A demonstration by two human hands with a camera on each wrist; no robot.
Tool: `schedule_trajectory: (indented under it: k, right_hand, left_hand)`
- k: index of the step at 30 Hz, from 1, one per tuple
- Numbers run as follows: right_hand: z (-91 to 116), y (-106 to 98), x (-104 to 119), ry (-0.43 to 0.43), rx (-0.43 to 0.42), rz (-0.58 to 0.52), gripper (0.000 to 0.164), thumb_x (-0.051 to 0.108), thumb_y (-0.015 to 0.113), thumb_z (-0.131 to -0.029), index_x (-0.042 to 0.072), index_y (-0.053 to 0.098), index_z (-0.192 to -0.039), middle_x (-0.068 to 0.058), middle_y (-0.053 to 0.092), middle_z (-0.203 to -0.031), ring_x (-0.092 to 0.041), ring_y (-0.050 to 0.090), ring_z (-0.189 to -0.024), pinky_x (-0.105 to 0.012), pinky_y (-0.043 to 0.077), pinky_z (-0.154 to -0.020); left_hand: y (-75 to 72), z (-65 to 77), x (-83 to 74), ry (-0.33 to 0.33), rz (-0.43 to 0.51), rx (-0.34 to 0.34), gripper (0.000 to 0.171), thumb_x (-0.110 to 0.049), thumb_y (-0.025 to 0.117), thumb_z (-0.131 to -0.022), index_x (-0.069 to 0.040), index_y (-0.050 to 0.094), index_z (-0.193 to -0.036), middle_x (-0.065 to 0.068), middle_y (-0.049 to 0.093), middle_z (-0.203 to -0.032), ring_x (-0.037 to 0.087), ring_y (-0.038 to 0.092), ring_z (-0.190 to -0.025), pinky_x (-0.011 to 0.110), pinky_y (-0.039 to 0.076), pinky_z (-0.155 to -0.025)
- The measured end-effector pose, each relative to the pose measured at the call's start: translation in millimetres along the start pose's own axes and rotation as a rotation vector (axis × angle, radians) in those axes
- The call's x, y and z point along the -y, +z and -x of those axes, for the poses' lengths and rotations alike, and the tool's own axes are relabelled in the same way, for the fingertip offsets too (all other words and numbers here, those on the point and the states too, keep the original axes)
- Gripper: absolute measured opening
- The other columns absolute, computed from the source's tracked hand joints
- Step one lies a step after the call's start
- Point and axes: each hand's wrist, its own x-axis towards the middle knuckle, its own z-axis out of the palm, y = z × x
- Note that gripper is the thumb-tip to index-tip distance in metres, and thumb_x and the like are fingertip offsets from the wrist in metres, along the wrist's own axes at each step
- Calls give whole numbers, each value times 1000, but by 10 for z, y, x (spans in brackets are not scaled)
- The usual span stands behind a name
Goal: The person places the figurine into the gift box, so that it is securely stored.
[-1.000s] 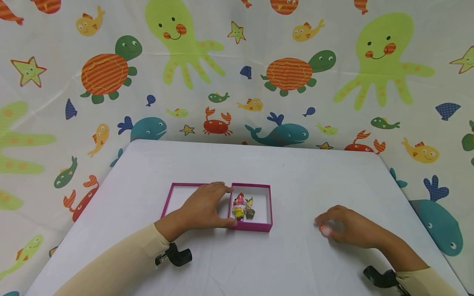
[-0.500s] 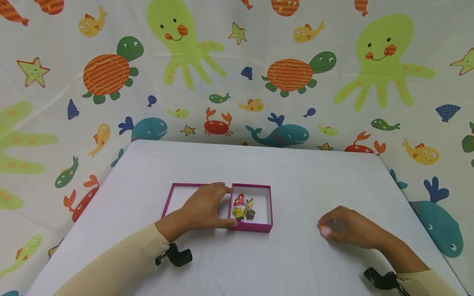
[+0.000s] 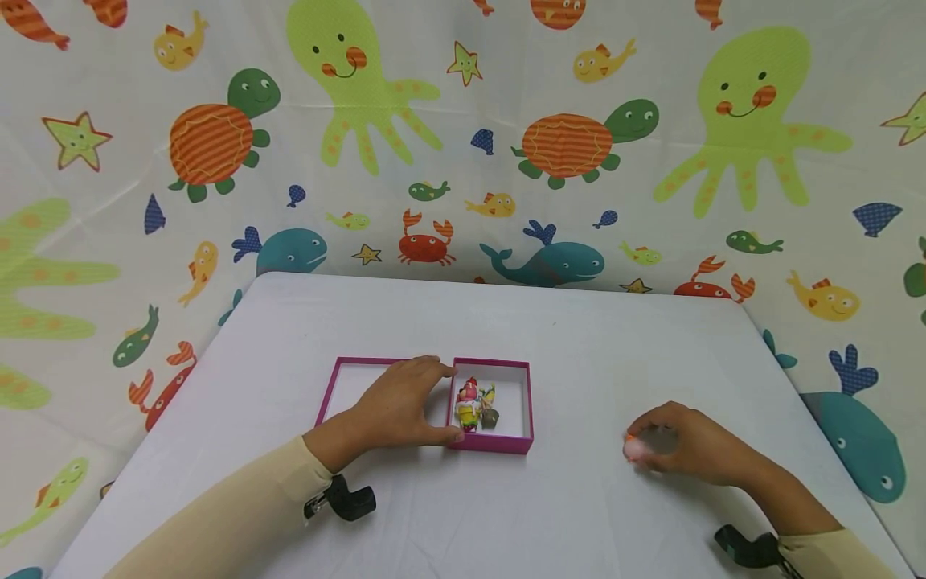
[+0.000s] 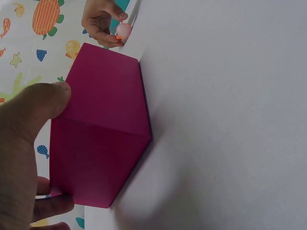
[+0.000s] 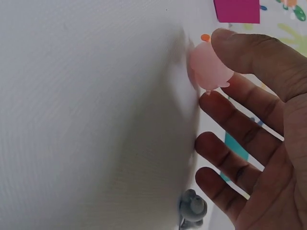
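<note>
In the head view my left hand [image 3: 394, 406] spans the left side of a small magenta box [image 3: 530, 410], thumb at its front wall and fingers at the back. Inside the box are a red, white and yellow figurine [image 3: 469, 404] and a smaller grey-and-yellow one [image 3: 489, 408]. At the right, my right hand [image 3: 690, 442] pinches a small pink toy [image 3: 634, 448] with orange bits, low over the table. Thumb and forefinger lie against the pink toy [image 5: 208, 67] in the right wrist view; the other fingers are spread apart.
A second magenta-edged tray [image 3: 334, 378] lies left of the box, partly covered by the left hand. In the right wrist view a small grey toy [image 5: 193, 208] stands beyond the little finger. A sea-animal cloth [image 3: 463, 161] hangs behind the white table [image 3: 550, 515].
My right hand has shifted slightly to the right with the pink toy, and more of the toy shows. The left hand and the box have stayed in place.
</note>
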Motion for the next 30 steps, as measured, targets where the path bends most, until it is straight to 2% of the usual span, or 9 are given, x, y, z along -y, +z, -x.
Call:
schedule_trajectory:
  k: [9,14,23,30]
  right_hand:
    - [-20,2,-9,-79,-35,44,32,48,85,-82,28,72,-105,15,62,-104,-13,58,-100,-40,54,-87]
    - [-84,18,26,-85,-63,60,34,52,82,-83,27,72,-104,14,63,-103,-13,58,-99,-41,54,-86]
    - [-242,45,95,-99,-168,31,31,28,90,-80,24,74,-106,8,67,-107,-19,60,-101,-45,56,-86]
    - [-357,67,183,-134,-235,6,30,29,89,-81,24,74,-107,8,68,-108,-21,61,-103,-47,56,-87]
  left_hand:
    - [6,-2,7,-9,-4,3,92,-70,79,-72,-17,57,-144,4,57,-144,27,46,-140,55,38,-113]
    - [13,-3,13,-6,-7,1,92,-70,79,-73,-17,56,-144,4,57,-144,28,45,-140,55,38,-113]
    - [17,4,14,2,0,0,92,-69,79,-73,-16,56,-144,4,57,-144,28,45,-140,55,39,-112]
    - [19,0,14,5,1,-1,91,-69,79,-73,-15,56,-143,5,57,-144,28,46,-140,54,40,-112]
